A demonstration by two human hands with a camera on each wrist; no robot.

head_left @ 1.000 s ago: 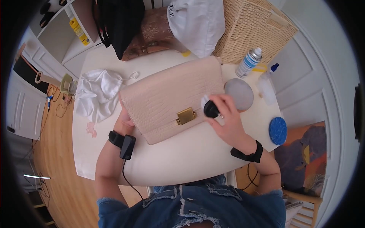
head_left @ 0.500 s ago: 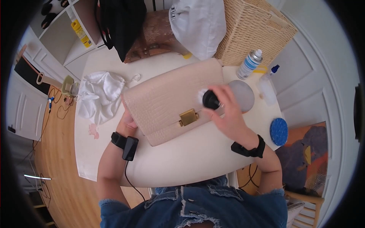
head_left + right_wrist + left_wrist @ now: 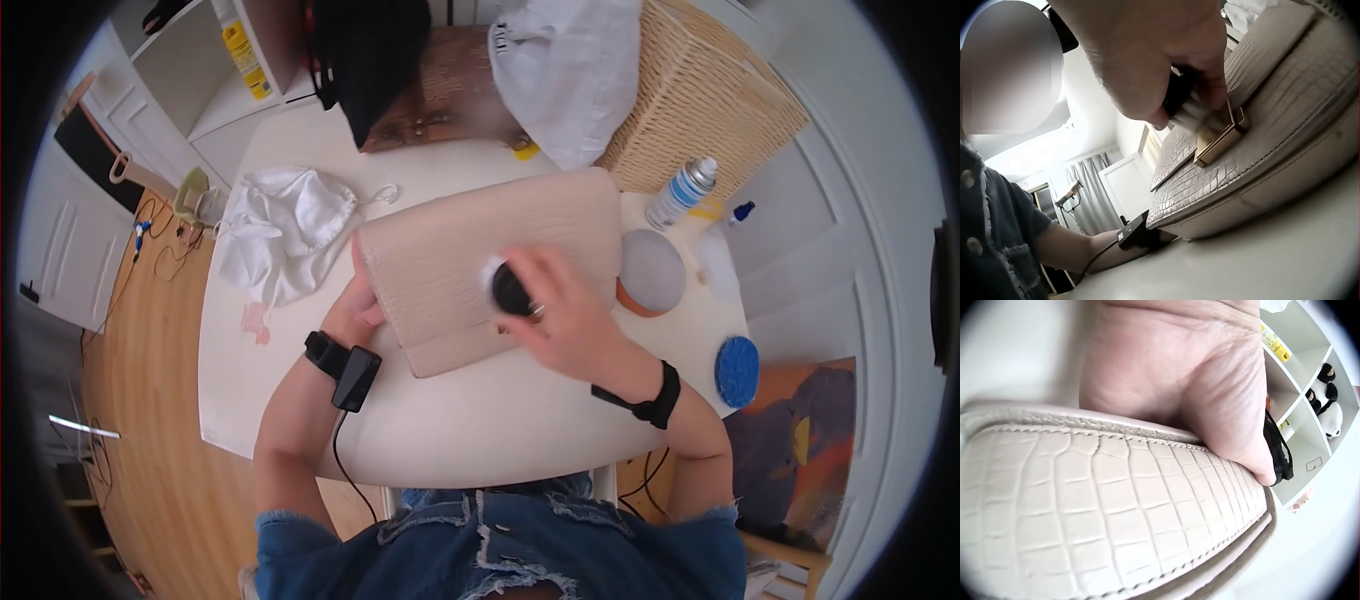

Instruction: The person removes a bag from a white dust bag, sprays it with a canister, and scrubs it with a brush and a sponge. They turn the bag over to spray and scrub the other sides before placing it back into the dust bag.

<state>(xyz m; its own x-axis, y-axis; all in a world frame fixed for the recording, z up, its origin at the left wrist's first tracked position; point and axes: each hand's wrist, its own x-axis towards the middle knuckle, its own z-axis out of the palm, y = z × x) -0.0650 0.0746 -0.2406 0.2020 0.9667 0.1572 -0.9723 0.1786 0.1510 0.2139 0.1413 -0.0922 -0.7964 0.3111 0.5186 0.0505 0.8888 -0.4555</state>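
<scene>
A beige crocodile-textured handbag (image 3: 430,255) lies on the white table, its flap facing up. My left hand (image 3: 362,297) grips its left side, with the thumb along the stitched side panel in the left wrist view and the other fingers hidden. Above the flap, my right hand (image 3: 565,315) holds a brush with a black round handle (image 3: 512,290) and pale bristles (image 3: 490,270). The bristles show blurred beside the gold clasp (image 3: 1219,140) in the right wrist view. In the head view the right hand mostly covers that clasp.
A grey-topped round container (image 3: 653,272), a spray can (image 3: 683,193) and a blue round scrubber (image 3: 737,371) stand right of the handbag. On the left lies a white satin pouch (image 3: 290,230). Behind are a white cloth bag (image 3: 570,80) and a wicker basket (image 3: 710,100).
My right hand has moved the brush leftward over the flap, now hiding most of the clasp. The left hand keeps its grip at the handbag's side while the head view has shifted slightly.
</scene>
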